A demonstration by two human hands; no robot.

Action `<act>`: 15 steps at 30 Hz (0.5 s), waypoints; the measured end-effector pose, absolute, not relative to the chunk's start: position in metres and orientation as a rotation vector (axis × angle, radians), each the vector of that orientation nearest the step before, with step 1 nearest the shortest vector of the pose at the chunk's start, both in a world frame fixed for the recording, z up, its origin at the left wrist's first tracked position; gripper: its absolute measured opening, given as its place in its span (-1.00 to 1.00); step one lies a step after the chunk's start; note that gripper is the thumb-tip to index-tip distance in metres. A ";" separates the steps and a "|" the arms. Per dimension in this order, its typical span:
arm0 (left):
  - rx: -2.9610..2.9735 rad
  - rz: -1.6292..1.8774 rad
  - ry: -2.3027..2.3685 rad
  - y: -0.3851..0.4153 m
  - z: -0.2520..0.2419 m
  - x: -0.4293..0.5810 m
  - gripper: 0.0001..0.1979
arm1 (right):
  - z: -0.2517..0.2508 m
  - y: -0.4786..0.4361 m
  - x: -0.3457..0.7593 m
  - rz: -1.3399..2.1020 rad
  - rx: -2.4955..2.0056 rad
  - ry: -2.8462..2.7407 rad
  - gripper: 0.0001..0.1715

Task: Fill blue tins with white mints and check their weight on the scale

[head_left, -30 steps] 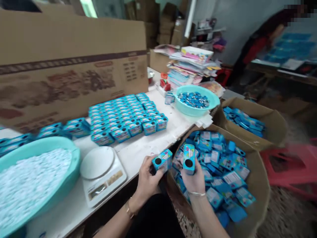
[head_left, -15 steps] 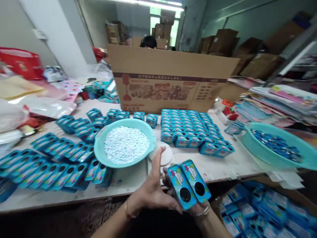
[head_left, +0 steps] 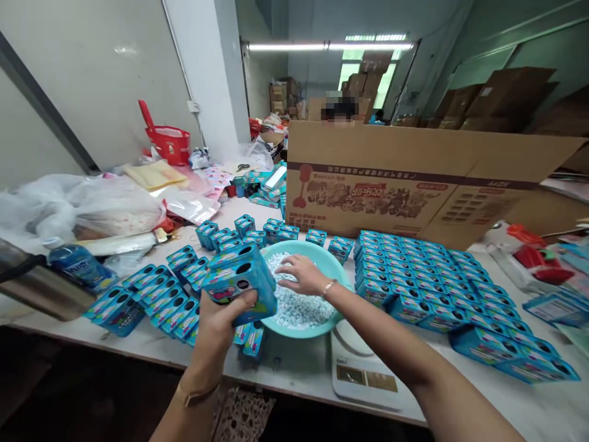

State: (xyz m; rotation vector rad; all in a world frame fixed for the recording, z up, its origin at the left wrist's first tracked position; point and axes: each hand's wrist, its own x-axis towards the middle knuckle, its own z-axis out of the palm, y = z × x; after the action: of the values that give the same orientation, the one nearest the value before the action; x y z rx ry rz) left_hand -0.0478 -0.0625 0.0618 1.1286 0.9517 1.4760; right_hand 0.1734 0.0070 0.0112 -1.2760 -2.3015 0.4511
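Note:
My left hand (head_left: 219, 322) grips two small blue cartons (head_left: 239, 282) side by side, their tops with dark round holes facing up. They hang just left of a turquoise basin (head_left: 338, 263) filled with small pale blue and white pellets (head_left: 301, 310). Over the pellets, my right hand (head_left: 301, 276) reaches in with fingers apart and slightly bent; nothing shows in it. Whether its fingertips touch the pellets I cannot tell. Beside the basin, partly under my right forearm, lies a white scale (head_left: 363, 380) with a round plate.
Rows of blue cartons (head_left: 405, 276) stand right of the basin, and more cartons (head_left: 172, 301) stand left. A large cardboard box (head_left: 368, 196) blocks the back. At far left are a steel flask (head_left: 41, 282) and a blue bottle (head_left: 76, 264). A person's head shows behind the box.
The two cartons have passed from my right hand to my left, which has moved left. My right hand has moved over the basin. The view has turned left.

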 end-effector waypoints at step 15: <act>2.681 0.057 1.153 0.056 0.057 0.004 -0.23 | -0.057 0.025 0.207 0.765 -1.713 -1.735 -0.69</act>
State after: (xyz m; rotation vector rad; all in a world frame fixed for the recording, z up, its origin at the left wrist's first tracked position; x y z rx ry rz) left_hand 0.0037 0.0563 0.0572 2.6808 1.1529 0.0568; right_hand 0.2067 0.0250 -0.0571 -1.7128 -1.7351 0.7655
